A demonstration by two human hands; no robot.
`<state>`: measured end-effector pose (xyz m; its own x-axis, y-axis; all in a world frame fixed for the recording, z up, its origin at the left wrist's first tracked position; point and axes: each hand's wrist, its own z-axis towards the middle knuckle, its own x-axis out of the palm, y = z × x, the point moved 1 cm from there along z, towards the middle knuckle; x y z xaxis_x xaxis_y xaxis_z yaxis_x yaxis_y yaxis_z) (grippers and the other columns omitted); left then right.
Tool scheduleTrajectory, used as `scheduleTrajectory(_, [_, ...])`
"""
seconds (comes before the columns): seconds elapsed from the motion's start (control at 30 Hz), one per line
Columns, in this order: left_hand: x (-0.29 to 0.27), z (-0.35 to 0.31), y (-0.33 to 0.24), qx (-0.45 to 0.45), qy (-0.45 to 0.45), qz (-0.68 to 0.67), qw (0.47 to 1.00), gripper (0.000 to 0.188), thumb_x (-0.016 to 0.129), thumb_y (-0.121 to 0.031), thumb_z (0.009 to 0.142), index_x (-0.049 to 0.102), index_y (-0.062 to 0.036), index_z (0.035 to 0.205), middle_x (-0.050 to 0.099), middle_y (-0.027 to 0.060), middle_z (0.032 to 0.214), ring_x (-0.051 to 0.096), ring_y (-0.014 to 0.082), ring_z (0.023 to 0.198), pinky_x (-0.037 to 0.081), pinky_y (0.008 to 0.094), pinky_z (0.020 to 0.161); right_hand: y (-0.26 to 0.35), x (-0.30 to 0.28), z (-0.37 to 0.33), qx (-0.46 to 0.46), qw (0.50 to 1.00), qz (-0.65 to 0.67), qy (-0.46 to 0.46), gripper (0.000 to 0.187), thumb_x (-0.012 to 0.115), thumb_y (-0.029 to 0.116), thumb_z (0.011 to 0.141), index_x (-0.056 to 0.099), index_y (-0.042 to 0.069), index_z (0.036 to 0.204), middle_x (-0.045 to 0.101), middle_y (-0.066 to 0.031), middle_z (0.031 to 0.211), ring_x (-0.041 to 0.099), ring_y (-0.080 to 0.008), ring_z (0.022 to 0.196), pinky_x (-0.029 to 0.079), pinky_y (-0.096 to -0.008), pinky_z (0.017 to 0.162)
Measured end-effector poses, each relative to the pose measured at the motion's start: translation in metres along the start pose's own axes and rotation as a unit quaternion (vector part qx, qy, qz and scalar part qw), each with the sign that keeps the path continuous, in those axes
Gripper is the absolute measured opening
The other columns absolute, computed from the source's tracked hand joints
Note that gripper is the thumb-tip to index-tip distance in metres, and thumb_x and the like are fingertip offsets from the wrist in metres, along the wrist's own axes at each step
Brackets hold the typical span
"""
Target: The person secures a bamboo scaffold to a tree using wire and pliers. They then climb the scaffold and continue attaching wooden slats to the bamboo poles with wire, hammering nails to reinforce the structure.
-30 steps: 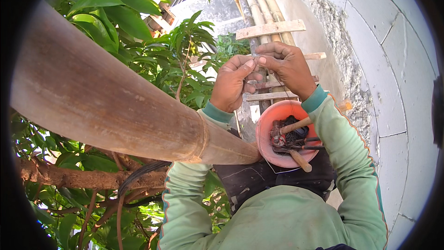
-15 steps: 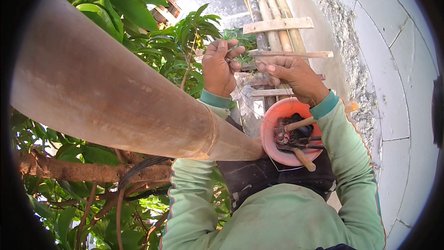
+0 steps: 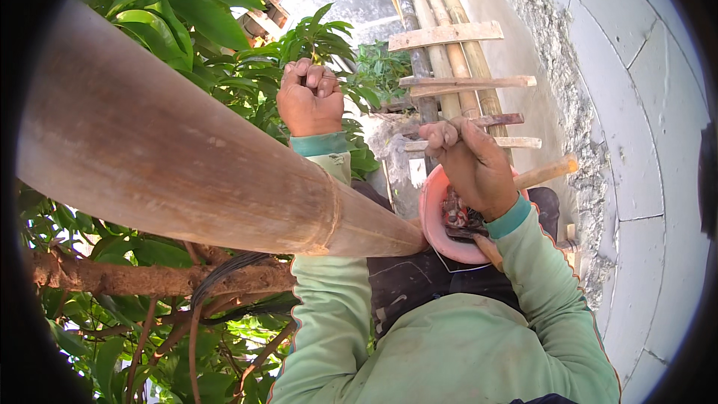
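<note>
My left hand [image 3: 311,99] is raised beside the leaves, its fingers curled closed. My right hand [image 3: 479,164] is closed in a pinch above a pink bucket [image 3: 431,213]. Both seem to grip a thin dark wire, which hardly shows against the background. Inside the bucket lie tools and dark, tangled items, partly covered by my right hand and wrist. A wooden handle [image 3: 550,171] sticks out over the bucket's right side.
A thick bamboo pole [image 3: 194,153] slants across the left, passing over my left arm. Below stands a bamboo ladder [image 3: 449,52] with wooden rungs. A pale panelled surface [image 3: 636,142] is at right; a branch [image 3: 112,273] carries a dark wire bundle [image 3: 224,273].
My hands have moved apart: the left went left, the right came down and nearer over the bucket. The thin strands seen hanging between them hardly show now.
</note>
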<state>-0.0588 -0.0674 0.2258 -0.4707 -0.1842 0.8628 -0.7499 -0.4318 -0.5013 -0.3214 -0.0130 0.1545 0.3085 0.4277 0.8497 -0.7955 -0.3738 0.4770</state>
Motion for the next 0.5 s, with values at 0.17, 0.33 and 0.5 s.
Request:
scheduleTrajectory(0.17, [0.033, -0.021, -0.008, -0.003, 0.025, 0.004, 1.0, 0.018, 0.053, -0.001, 0.099, 0.042, -0.013, 0.093, 0.05, -0.0012, 0.079, 0.041, 0.0094, 0.056, 0.03, 0.0242, 0.043, -0.004, -0.011, -0.016, 0.083, 0.983, -0.163, -0.028, 0.031, 0.053, 0.028, 0.108, 0.065, -0.001, 0.104, 0.071, -0.0105, 0.1, 0.066, -0.0214, 0.095, 0.053, -0.0336, 0.085])
scheduleTrajectory(0.33, [0.039, -0.028, -0.011, -0.003, 0.037, 0.02, 0.999, 0.015, 0.053, -0.004, 0.101, 0.044, -0.0133, 0.094, 0.05, -0.0017, 0.08, 0.04, 0.0087, 0.057, 0.03, 0.0238, 0.043, -0.013, -0.018, -0.016, 0.115, 0.966, -0.231, 0.002, 0.026, 0.057, 0.025, 0.107, 0.063, 0.0, 0.106, 0.072, -0.0133, 0.1, 0.071, -0.0215, 0.091, 0.056, -0.0319, 0.077])
scheduleTrajectory(0.5, [0.04, -0.031, -0.011, 0.019, 0.105, 0.034, 0.994, 0.018, 0.049, -0.021, 0.11, 0.049, -0.0137, 0.093, 0.05, -0.0034, 0.08, 0.041, 0.0078, 0.059, 0.031, 0.0227, 0.043, -0.018, -0.007, -0.024, 0.166, 0.983, -0.067, -0.037, 0.019, 0.054, 0.021, 0.107, 0.056, 0.004, 0.117, 0.07, -0.0124, 0.096, 0.069, -0.0204, 0.081, 0.056, -0.0327, 0.072])
